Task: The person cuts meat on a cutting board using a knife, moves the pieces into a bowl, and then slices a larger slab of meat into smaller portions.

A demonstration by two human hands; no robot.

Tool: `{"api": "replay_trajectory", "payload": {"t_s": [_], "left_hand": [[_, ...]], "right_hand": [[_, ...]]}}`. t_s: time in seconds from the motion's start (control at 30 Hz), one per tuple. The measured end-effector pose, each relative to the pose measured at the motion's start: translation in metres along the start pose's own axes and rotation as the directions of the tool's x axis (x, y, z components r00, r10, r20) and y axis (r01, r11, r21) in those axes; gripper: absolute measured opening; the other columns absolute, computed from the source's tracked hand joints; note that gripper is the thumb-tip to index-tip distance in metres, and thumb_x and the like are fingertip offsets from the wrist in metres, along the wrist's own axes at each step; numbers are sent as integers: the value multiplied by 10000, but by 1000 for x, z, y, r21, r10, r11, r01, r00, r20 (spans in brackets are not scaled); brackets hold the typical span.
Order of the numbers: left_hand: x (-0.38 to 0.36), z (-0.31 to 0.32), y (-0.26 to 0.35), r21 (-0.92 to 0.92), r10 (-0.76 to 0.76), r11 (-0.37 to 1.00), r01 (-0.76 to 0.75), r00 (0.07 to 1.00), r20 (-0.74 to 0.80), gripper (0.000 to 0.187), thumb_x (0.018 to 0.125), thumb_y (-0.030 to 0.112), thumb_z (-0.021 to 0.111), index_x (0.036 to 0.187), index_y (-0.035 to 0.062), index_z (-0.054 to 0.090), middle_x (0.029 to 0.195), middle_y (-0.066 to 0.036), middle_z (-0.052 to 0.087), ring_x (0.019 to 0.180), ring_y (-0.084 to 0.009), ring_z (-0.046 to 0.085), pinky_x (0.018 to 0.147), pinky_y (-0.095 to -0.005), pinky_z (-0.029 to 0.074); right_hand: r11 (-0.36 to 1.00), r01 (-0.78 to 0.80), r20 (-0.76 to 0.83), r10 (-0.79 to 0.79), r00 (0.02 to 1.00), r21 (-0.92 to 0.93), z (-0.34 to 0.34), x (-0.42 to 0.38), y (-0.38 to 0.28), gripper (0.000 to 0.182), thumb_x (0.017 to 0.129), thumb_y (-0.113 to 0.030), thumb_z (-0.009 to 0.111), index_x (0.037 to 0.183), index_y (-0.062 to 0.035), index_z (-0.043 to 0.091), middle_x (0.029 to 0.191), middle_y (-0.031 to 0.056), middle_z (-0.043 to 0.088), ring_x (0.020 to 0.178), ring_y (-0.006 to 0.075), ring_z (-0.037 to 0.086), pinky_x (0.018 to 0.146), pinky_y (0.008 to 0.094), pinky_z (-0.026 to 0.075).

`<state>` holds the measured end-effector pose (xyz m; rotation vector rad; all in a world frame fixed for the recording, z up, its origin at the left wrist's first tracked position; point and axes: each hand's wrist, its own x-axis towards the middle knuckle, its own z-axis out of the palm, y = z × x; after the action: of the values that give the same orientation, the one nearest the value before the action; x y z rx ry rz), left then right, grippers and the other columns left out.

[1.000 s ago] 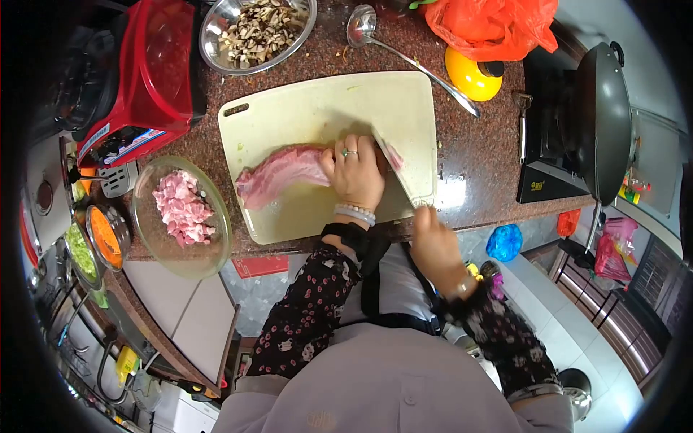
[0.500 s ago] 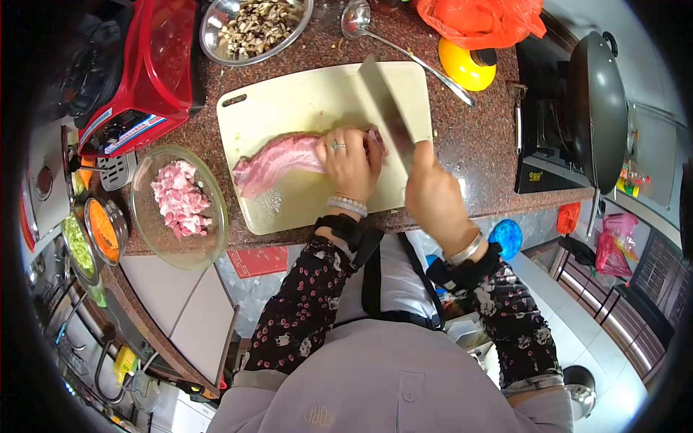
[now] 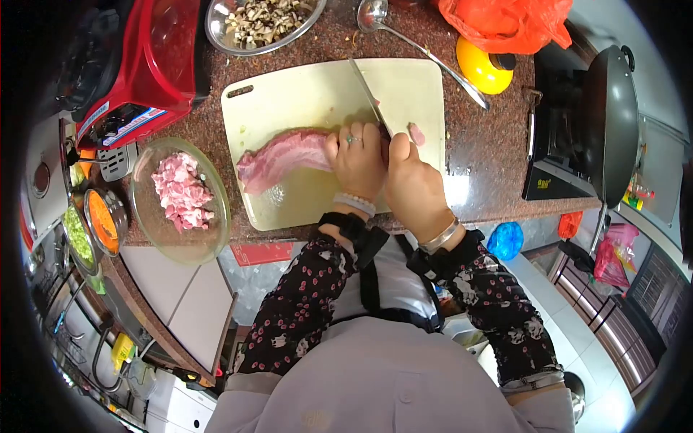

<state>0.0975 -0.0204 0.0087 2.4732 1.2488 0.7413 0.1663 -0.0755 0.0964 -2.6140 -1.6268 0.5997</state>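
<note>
A long piece of raw pork (image 3: 287, 156) lies across the cream cutting board (image 3: 263, 94). My left hand (image 3: 357, 160), with a ring on one finger, is closed over the meat's right end and presses it down. Right beside it, my right hand (image 3: 417, 184) grips a cleaver (image 3: 369, 94), its blade upright and seen nearly edge-on against the meat's right end. The cleaver's handle is hidden in my fist. To the right of the blade, a small cut slice of pork (image 3: 416, 133) rests on the board.
At the left stands a glass bowl (image 3: 224, 216) of pork pieces. A metal bowl (image 3: 317, 22) of chopped mushrooms and a ladle (image 3: 426, 53) are behind the board. A yellow container (image 3: 476, 68), red plastic bag (image 3: 505, 25) and wok (image 3: 603, 130) are rightward. Small bowls hold shredded carrot (image 3: 103, 222) and chopped greens (image 3: 76, 234).
The cleaver has come down and left, from tilted above the board to upright against the meat's end. A cut slice now shows to its right. My left hand still holds the meat.
</note>
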Motion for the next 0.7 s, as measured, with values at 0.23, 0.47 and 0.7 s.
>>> {"api": "replay_trajectory", "payload": {"t_s": [0.23, 0.47, 0.7], "left_hand": [[0, 1, 1, -1, -16, 1000, 16, 999, 49, 124, 791, 138, 552, 902, 83, 556, 922, -72, 564, 917, -243, 536, 852, -403, 360], [0, 2, 2, -29, -19, 999, 17, 997, -76, 153, 727, 149, 607, 810, 92, 491, 828, -70, 507, 878, -257, 522, 827, -410, 360], [-4, 0, -7, -325, -29, 946, -11, 993, -118, 108, 804, 122, 587, 793, 60, 499, 846, -101, 546, 861, -289, 514, 845, -430, 356]], "right_hand": [[998, -12, 76, 17, 997, -66, 29, -96, 31, 325, 793, -59, 541, 1093, 11, 437, 847, 138, 570, 557, 274, 634, 467, 351, 519], [994, 103, -57, -105, 993, -21, 8, 0, 11, 322, 820, -70, 540, 1106, 15, 418, 846, 139, 596, 552, 275, 639, 475, 350, 521], [967, -109, -50, 123, 991, 230, -6, -52, 42, 204, 822, -24, 508, 967, -9, 366, 733, 250, 587, 599, 435, 605, 526, 504, 500]]}}
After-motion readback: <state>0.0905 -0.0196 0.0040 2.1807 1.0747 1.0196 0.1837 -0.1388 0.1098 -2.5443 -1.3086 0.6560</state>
